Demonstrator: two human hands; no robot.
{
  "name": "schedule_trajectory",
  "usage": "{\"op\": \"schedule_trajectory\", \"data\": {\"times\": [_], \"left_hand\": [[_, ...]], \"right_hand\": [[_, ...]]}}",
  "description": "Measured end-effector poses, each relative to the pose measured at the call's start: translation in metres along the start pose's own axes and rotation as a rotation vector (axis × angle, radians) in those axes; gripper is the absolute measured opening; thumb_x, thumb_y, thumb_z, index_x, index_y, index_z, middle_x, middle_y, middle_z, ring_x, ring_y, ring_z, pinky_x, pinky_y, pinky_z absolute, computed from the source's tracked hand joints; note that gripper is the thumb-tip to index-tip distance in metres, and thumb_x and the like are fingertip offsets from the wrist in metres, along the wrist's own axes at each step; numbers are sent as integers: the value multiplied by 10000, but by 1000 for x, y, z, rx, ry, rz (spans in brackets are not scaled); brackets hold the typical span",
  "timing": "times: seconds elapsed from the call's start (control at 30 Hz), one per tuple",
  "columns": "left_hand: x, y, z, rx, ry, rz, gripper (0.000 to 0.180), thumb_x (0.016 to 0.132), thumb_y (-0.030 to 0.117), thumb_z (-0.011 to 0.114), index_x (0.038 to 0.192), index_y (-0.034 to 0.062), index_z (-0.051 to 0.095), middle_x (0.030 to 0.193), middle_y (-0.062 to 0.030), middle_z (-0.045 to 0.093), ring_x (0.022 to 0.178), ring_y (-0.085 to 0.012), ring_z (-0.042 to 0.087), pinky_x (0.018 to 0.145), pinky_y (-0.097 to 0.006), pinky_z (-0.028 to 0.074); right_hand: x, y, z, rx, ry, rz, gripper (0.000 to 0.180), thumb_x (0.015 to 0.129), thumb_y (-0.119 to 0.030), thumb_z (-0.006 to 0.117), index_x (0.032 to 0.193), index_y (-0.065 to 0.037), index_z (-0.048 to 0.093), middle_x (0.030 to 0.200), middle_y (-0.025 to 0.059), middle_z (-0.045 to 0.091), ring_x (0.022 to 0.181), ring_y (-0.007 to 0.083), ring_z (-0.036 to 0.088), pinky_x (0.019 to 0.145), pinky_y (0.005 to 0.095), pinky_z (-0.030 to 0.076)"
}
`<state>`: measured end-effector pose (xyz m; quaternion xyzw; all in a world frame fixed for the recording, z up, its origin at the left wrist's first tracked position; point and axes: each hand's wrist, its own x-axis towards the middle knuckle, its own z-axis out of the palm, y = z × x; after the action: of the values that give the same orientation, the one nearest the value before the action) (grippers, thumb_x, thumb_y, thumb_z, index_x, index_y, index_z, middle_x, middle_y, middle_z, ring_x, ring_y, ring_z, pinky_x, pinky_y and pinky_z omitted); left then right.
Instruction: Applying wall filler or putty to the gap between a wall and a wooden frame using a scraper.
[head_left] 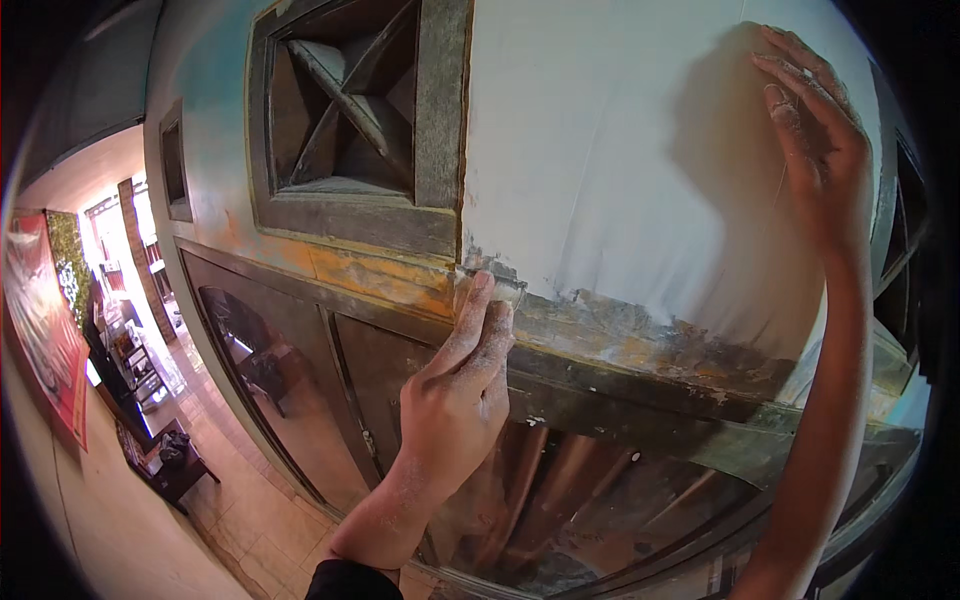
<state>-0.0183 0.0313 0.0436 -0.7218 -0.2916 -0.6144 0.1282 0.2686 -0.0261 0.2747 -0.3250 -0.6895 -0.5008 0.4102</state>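
Head view, looking up along a wall. The left hand is dusted white and raised, its fingers pressed together and closed around a small pale sanding block, which sits at the fingertips and bears against the wall right where the white painted panel meets the worn ledge. The block is mostly covered by the fingers, so only its top edge and one corner show. Just below the hand runs the ledge's scraped strip, grey-green with orange patches showing through. Directly above and to the left of the left hand sits a weathered wooden vent frame with crossed slats inside it.

Across to the right and higher, the right hand lies flat on the white panel, fingers stretched and close together, palm against the paint, holding nothing. It too carries white dust, and its shadow falls on the panel just to its left. The two hands are well apart, the panel's lower corner between them.

Below the left hand, dark glazed door panels reflect the room. Far down to the left of that forearm, a tiled floor shows with a low dark table on it, and a red banner hangs at the picture's left edge.
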Motion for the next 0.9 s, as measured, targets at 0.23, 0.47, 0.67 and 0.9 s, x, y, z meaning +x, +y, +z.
{"op": "schedule_trajectory", "data": {"times": [0.23, 0.47, 0.67, 0.9], "left_hand": [[-2, 0, 4, -65, 10, -36, 384, 889, -196, 602, 1248, -103, 705, 1506, -243, 579, 1339, -381, 620, 946, -374, 655], [-8, -2, 7, -47, 12, -17, 385, 897, -191, 599, 1258, -104, 699, 1502, -241, 584, 1324, -361, 639, 923, -360, 662], [-9, -4, 10, -19, 40, -32, 389, 891, -97, 663, 1265, -14, 728, 1511, -165, 601, 1309, -320, 656, 987, -368, 607], [-4, 0, 7, -74, 24, -15, 408, 895, -193, 608, 1281, -93, 693, 1514, -251, 569, 1335, -371, 628, 901, -348, 668]], "right_hand": [[2, 4, 9, -154, 30, -70, 265, 1065, -119, 616, 1289, -67, 749, 1468, 88, 649, 1439, 259, 545, 1194, 395, 439], [-3, 19, 10, -52, 91, -103, 274, 1072, -121, 605, 1302, -56, 740, 1472, 87, 645, 1448, 254, 536, 1193, 389, 441], [0, 7, 2, -125, -48, -62, 276, 1080, -129, 600, 1305, -53, 740, 1486, 84, 634, 1453, 239, 531, 1188, 374, 444], [-2, 9, 5, 14, 2, -45, 270, 1073, -115, 608, 1299, -58, 744, 1480, 78, 638, 1428, 223, 555, 1170, 355, 460]]}}
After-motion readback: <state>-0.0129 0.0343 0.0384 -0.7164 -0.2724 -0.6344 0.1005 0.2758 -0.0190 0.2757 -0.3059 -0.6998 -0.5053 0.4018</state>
